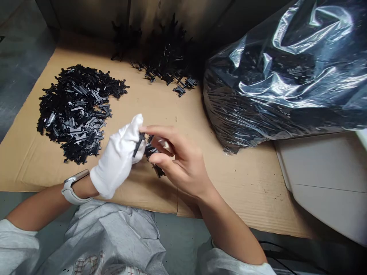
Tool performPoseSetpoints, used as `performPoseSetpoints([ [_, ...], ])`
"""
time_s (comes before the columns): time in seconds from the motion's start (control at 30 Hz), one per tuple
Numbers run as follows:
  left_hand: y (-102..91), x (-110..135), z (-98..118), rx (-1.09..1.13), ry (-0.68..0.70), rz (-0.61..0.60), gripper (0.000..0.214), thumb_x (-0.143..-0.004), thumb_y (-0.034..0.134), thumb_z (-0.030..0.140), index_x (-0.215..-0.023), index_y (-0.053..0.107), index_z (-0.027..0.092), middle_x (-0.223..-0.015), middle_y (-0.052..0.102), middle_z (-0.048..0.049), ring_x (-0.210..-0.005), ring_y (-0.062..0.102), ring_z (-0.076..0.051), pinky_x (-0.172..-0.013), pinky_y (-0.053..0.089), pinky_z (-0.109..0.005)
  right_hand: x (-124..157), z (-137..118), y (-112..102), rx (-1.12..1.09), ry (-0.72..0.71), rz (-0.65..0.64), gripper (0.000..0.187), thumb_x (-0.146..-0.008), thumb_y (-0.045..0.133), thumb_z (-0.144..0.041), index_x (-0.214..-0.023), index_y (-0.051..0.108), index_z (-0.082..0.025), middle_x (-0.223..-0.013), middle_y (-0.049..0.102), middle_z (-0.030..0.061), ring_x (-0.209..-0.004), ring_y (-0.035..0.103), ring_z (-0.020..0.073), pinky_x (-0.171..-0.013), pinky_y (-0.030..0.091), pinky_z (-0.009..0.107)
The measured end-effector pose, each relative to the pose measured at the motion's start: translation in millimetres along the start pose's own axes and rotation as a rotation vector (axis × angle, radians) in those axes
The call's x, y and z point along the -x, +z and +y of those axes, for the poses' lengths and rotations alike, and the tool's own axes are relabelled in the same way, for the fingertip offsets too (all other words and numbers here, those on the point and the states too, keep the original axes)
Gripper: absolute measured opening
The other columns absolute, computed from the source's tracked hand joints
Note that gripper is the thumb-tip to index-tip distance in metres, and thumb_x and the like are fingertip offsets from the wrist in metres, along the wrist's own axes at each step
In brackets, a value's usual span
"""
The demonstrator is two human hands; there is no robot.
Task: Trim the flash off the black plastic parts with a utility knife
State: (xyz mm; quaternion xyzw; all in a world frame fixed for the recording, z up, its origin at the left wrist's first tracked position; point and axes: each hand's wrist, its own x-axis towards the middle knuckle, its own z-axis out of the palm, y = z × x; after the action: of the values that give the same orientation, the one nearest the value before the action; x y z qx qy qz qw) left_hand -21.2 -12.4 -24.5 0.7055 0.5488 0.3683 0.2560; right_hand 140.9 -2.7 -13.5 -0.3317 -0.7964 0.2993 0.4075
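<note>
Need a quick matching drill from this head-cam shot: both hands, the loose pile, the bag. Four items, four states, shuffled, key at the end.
Items
1. Left hand
2. Right hand
3. Loose pile of black plastic parts
4. Clear plastic bag

States
A. Bulging with black parts
B. Bare
C. Lying on the cardboard sheet, left of the hands
D. In a white fabric glove

Pairs: 1-D; 2-B; 3-C; 4-A

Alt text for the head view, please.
A white-gloved left hand and bare right hand hold small black plastic parts over a cardboard sheet. A heap of these parts lies left; a bulging clear bag of them sits right.
</note>
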Motion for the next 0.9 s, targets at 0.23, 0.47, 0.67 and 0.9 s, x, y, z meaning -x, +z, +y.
performPoseSetpoints([
  [0.23,-0.5,-5,15,0.275,-0.182,-0.213,0.027,-0.083,0.040,0.032,-0.102,0.057,0.023,-0.077,0.061,-0.0032,-0.073,0.059,-0.017,-0.066,0.051,-0.030,-9,-4,2,-0.177,0.151,0.127,0.011,-0.088,0.069,-0.031,-0.085,0.068,-0.021,-0.072,0.064,-0.0028,-0.061,0.055,0.0088,-0.054,0.045,0.022],
  [0.47,-0.4,-9,18,0.925,-0.430,-0.608,0.028,-0.085,0.039,0.032,-0.063,0.024,0.025,-0.049,0.020,0.0081,-0.042,0.018,-0.007,-0.042,0.023,-0.025,-14,2,-3,-0.442,0.301,0.016,0.019,-0.090,0.065,-0.034,-0.078,0.062,-0.019,-0.078,0.062,-0.0014,-0.070,0.060,0.0100,-0.063,0.049,0.024],
  [0.67,-1.1,-11,22,0.675,-0.426,-0.407,0.030,-0.098,0.036,0.035,-0.075,0.046,0.020,-0.062,0.048,0.0035,-0.051,0.042,-0.007,-0.051,0.038,-0.022,-10,6,-15,-0.528,0.340,0.065,0.019,-0.089,0.067,-0.036,-0.081,0.061,-0.020,-0.072,0.056,-0.0052,-0.057,0.048,0.0056,-0.054,0.040,0.021],
  [0.9,-7.2,-11,26,0.374,-0.174,-0.227,0.039,-0.097,0.039,0.042,-0.064,0.044,0.022,-0.050,0.040,0.0059,-0.046,0.037,-0.009,-0.055,0.043,-0.023,-8,5,-22,-0.498,0.444,0.079,0.029,-0.081,0.075,-0.044,-0.077,0.063,-0.017,-0.061,0.050,-0.0060,-0.054,0.041,0.0054,-0.048,0.031,0.023],
])
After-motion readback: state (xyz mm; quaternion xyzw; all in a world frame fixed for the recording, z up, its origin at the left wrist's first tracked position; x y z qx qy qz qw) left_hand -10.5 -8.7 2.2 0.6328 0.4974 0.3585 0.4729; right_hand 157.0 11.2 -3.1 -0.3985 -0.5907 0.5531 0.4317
